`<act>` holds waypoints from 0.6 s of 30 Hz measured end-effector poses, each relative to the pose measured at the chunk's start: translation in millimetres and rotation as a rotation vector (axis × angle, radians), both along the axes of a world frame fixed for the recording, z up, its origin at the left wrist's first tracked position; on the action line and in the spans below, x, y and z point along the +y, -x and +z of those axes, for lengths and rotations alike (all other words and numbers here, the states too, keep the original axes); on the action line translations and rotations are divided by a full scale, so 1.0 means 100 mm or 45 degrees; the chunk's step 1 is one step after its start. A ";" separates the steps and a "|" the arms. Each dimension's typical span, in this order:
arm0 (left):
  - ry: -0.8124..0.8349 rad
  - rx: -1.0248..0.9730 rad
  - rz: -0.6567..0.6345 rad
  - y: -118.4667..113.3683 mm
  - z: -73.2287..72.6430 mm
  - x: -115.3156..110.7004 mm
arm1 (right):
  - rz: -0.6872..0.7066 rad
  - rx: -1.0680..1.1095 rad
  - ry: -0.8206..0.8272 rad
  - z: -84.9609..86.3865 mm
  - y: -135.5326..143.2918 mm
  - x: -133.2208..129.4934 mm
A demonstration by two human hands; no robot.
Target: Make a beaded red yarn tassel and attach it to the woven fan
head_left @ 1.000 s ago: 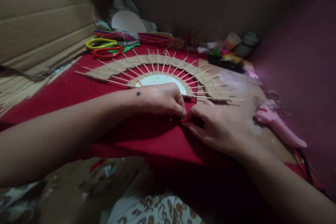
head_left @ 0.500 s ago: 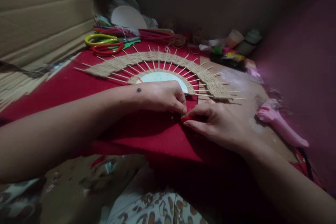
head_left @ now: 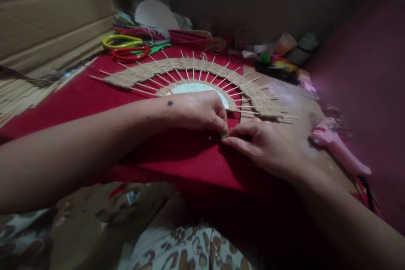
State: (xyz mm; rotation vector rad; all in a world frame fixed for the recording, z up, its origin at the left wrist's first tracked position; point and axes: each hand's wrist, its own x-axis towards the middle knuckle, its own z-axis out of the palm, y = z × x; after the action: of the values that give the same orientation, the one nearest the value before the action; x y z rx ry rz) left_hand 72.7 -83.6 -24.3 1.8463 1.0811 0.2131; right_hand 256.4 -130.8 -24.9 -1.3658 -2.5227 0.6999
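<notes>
My left hand (head_left: 205, 112) is closed in a pinch low over the red cloth (head_left: 190, 156), its fingertips at a small green piece (head_left: 223, 136). My right hand (head_left: 259, 141) meets it from the right, thumb and forefinger pinched at the same green piece. Which fingers bear the piece is partly hidden. Just beyond both hands lies a woven half-ring fan (head_left: 190, 65) with thin sticks radiating through it. Its pale inner half-disc (head_left: 196, 88) is partly covered by my left hand.
Scissors with yellow and red handles (head_left: 131, 53) lie at the back left, near colourful stems (head_left: 190, 37). A pink glue gun (head_left: 340, 145) rests on a brown board (head_left: 303, 135) at the right. Cardboard (head_left: 53, 21) stands at the left.
The red piece between my right fingertips no longer shows; the green piece is still visible between the hands. Both hands remain pinched close together, and the view has shifted slightly.
</notes>
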 end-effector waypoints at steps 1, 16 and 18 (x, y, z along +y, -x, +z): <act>-0.003 0.010 -0.010 0.00 -0.01 0.00 | -0.015 -0.002 0.000 -0.01 0.00 0.00; -0.014 0.031 -0.117 0.02 0.02 0.01 | -0.126 0.034 0.009 0.00 0.06 -0.02; 0.021 0.008 -0.104 0.01 0.01 -0.01 | -0.135 0.033 0.015 0.01 0.06 -0.02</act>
State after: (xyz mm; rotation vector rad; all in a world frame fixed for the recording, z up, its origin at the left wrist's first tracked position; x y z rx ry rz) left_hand 72.1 -84.2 -23.2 1.8733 1.0064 0.1500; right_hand 250.0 -133.0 -24.0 -1.4720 -2.4097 0.7078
